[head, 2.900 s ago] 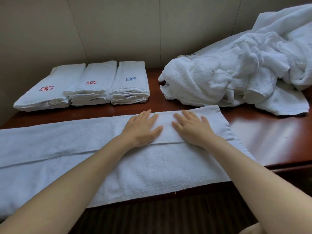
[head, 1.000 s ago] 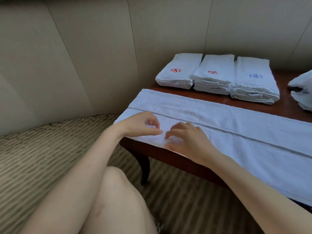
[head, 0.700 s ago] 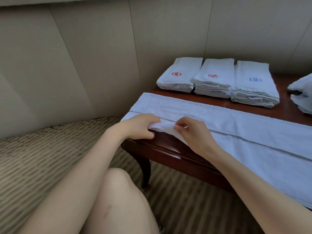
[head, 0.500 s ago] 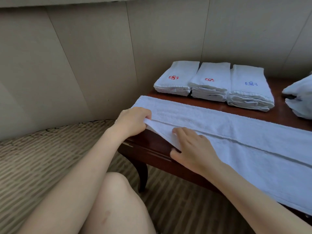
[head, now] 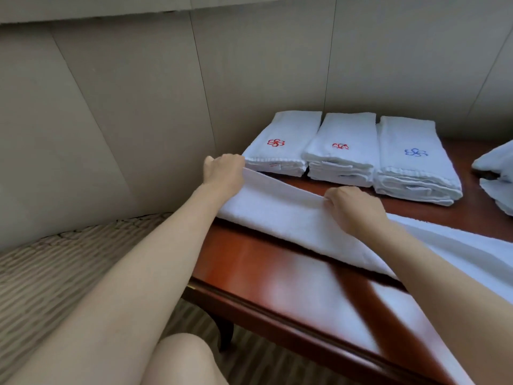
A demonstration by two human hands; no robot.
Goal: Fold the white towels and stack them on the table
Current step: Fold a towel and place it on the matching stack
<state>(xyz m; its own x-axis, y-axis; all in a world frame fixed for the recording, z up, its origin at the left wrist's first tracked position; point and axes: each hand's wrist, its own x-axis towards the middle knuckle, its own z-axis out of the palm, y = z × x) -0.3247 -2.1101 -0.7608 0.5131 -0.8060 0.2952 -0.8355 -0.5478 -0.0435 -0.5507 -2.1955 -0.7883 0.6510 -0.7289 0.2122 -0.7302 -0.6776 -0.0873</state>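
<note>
A long white towel [head: 280, 215] lies lengthwise across the red-brown wooden table [head: 266, 276], folded over along its length at its left end. My left hand [head: 223, 173] grips the towel's far left corner, just in front of the folded stacks. My right hand [head: 352, 207] grips the same folded edge further right, knuckles up. Three stacks of folded white towels sit at the back: one with a red logo [head: 283, 145], a middle one with a red logo [head: 342, 150], one with a blue logo [head: 410, 159].
A heap of unfolded white towels [head: 497, 173] shows at the right edge. Beige wall panels [head: 138, 107] stand close behind and left of the table. Striped carpet [head: 50, 270] lies below left, and my knee [head: 180, 359] is under the table's front edge.
Both hands lifted the towel's near long edge and carried it away from me over the far half, baring the table's front. My left hand has reached the far left corner.
</note>
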